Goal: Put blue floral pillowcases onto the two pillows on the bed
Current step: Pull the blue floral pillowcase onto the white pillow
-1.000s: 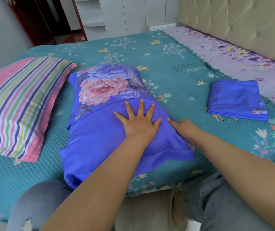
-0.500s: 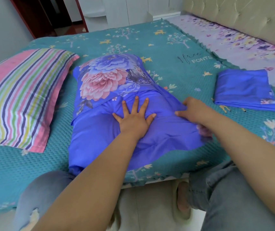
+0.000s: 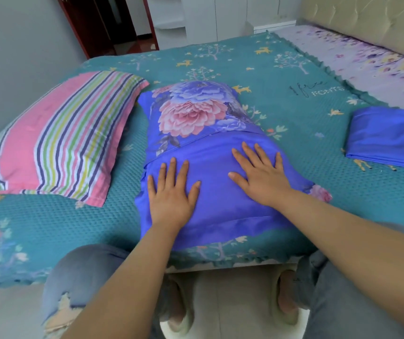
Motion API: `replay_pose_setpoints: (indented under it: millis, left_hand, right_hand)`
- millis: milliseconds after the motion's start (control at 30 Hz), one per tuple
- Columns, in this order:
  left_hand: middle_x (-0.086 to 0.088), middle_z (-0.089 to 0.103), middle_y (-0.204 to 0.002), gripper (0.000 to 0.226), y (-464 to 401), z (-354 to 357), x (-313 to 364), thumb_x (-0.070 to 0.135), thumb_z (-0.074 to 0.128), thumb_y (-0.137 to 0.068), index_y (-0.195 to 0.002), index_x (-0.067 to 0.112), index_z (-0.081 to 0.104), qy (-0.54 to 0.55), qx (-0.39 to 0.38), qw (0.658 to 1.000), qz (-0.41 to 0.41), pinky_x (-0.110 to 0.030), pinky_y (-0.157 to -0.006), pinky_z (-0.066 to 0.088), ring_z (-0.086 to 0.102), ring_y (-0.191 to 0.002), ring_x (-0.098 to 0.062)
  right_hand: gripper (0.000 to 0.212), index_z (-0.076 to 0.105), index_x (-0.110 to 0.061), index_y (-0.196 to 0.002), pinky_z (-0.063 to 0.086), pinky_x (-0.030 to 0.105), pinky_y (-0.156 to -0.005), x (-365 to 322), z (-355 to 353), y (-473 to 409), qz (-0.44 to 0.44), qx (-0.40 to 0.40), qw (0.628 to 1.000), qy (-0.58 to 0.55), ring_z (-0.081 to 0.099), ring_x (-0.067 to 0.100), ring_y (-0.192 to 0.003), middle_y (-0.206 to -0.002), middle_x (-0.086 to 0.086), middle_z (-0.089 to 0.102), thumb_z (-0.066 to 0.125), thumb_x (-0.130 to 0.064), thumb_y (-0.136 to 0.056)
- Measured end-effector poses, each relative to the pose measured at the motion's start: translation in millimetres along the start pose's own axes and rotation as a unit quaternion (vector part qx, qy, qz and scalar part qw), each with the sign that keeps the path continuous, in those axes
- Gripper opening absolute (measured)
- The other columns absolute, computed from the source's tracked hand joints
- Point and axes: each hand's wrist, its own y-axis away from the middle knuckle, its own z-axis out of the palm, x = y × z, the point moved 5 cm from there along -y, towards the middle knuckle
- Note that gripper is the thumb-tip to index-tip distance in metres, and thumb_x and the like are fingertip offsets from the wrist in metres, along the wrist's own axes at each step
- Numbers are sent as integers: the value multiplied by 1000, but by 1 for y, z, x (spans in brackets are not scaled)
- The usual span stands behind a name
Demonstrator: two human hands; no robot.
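Observation:
A pillow in a blue floral pillowcase (image 3: 196,113) lies lengthwise in the middle of the bed, its flower print at the far end and plain blue cloth near me. My left hand (image 3: 171,194) presses flat on the near left part of it, fingers straight. Flat beside it, my right hand (image 3: 262,177) rests on the near right part with fingers spread. A second pillow with pink, green and navy stripes (image 3: 56,140) lies to the left, bare of any blue case. A folded blue pillowcase (image 3: 386,138) sits on the bed at the right.
The bed wears a teal cover (image 3: 306,192) with tree and deer prints, and a purple floral sheet (image 3: 367,67) runs along the beige padded headboard (image 3: 367,18) at the right. My knees touch the bed's near edge. A dark red door frame (image 3: 73,28) stands beyond the bed.
My right hand left the pillowcase's right edge and now lies flat on top. My left hand slid left and nearer. The loose near end of the case now lies smoother.

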Motion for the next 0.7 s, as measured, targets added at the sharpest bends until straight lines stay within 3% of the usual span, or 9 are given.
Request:
replay_pose_setpoints:
  millis: [100, 200, 233, 333, 433, 500, 533, 633, 700]
  left_hand:
    - [-3, 15, -157, 88, 12, 4, -66, 79, 29, -80, -150, 27, 13, 113, -96, 959, -243, -56, -113, 14, 16, -144, -26]
    - [-13, 34, -149, 102, 9, -3, -81, 78, 49, -74, -146, 11, 24, 303, -126, 893, -309, -46, -112, 27, 35, -135, -30]
    - [-13, 44, -142, 94, 5, -7, -75, 73, 54, -75, -142, 10, 34, 402, -137, 847, -319, -42, -108, 35, 46, -128, -29]
    - [-8, 72, -98, 52, -5, -13, -37, 56, 61, -82, -107, 11, 65, 631, -227, 647, -362, -31, -76, 56, 69, -89, -22]
    - [-4, 71, -64, 19, -39, -33, -12, 21, 53, -93, -93, 5, 63, 715, -217, 579, -327, -21, -51, 54, 69, -59, -15]
    - [-2, 66, -52, 14, -71, -64, -1, 9, 49, -92, -82, 7, 59, 733, -176, 587, -296, -19, -44, 50, 64, -47, -12]
    - [1, 64, -48, 13, -90, -86, 2, 4, 50, -90, -79, 9, 57, 727, -141, 617, -267, -18, -42, 48, 62, -44, -10]
    - [7, 62, -49, 19, -132, -164, 21, -6, 62, -76, -84, 10, 58, 656, -55, 742, -127, -18, -46, 47, 57, -41, -3]
    - [4, 58, -59, 24, -153, -215, 50, -7, 63, -72, -90, 9, 60, 532, -42, 846, 24, -12, -48, 43, 51, -43, 3]
  right_hand:
    - [77, 1, -41, -148, 5, 65, -111, 10, -1, -1, 82, 12, 995, -52, -10, 18, -146, -158, -14, -10, 21, -77, -83]
    - [92, -1, -42, -148, 13, 64, -110, 15, -7, -1, 152, 5, 981, -121, -5, 27, -146, -158, -13, -12, 29, -86, -73]
    - [96, -1, -42, -148, 16, 61, -111, 18, -10, -3, 176, -1, 974, -145, 1, 32, -145, -158, -11, -12, 32, -87, -70]
    - [102, 1, -40, -149, 26, 52, -109, 27, -22, -9, 221, 4, 963, -156, 21, 44, -138, -159, -2, -6, 40, -87, -67]
    - [100, 2, -36, -149, 25, 48, -110, 28, -23, -17, 230, 35, 948, -217, 25, 44, -137, -158, 7, 3, 47, -80, -72]
    - [97, 1, -31, -150, 20, 42, -113, 19, -21, -24, 220, 74, 912, -339, 22, 35, -141, -157, 11, 5, 53, -69, -78]
    - [96, -1, -27, -151, 17, 37, -115, 9, -21, -29, 208, 95, 884, -408, 18, 30, -143, -158, 11, 5, 57, -60, -82]
    - [94, -11, -19, -150, 15, 33, -118, -36, -20, -48, 158, 114, 794, -576, 17, 20, -144, -158, 6, 9, 59, -37, -90]
    - [91, -15, -26, -148, 22, 40, -117, -76, -19, -60, 114, 63, 750, -649, 26, 17, -141, -157, 0, 13, 56, -34, -92]
